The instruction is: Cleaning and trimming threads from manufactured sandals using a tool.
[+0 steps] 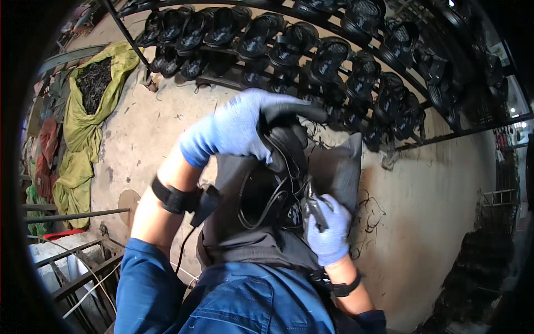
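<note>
Left hand (240,125) is holding a black sandal (289,147) mid-frame, fingers curled on it, seemingly steadying it over the lap while right hand (329,229) is gripping a dark tool (313,208) alongside.

One head-worn fisheye camera looks steeply down and forward over the wearer's lap (239,247), close above the left hand (236,125) and right hand (329,231), with the rack (127,36) farther off.

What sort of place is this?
Probably a shoe workshop: black sandals line a metal rack, a yellow sack holds dark scraps, and the gloved right hand holds a small tool.
</note>
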Demonstrator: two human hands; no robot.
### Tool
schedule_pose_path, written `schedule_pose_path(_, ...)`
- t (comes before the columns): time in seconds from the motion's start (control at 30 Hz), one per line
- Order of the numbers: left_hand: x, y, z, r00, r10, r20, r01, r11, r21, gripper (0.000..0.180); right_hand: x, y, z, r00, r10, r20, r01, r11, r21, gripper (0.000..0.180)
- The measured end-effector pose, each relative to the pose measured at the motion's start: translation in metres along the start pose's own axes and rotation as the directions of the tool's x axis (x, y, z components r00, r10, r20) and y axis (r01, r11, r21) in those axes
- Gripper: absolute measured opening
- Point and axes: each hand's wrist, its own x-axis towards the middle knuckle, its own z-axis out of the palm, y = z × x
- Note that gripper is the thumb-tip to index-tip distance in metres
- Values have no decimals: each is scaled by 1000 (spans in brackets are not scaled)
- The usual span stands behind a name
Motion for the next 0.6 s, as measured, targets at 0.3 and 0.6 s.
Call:
schedule_pose_path(0.3,-61,-49,43,810,-474,-345,284,832,-477,73,34,15,13,992,4,129,-2,1000,-20,26)
schedule_pose_path(0.6,-60,-55,41,820,-461,-340,244,817,-522,64,112,6,-8,895,-244,375,315,938,-142,36)
